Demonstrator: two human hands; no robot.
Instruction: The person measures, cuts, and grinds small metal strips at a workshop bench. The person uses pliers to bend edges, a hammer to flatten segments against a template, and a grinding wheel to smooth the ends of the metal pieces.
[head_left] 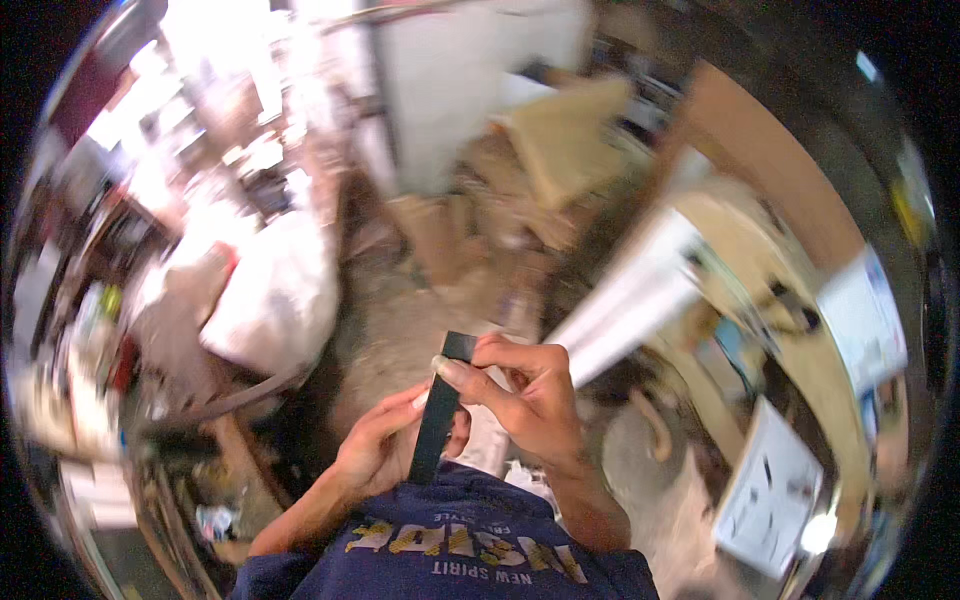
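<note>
Both hands hold 1 dark strip (440, 405) upright above the person's lap, the left hand (385, 440) closed around its lower part and the right hand (525, 385) pinching its top, with a white sack (275, 290) behind.

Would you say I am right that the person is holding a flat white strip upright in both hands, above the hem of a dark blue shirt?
Not quite: the strip is black, not white. The head view shows it flat and roughly upright, held by both hands, the left hand low on it and the right hand near its top, above the hem of the dark blue shirt.
</note>
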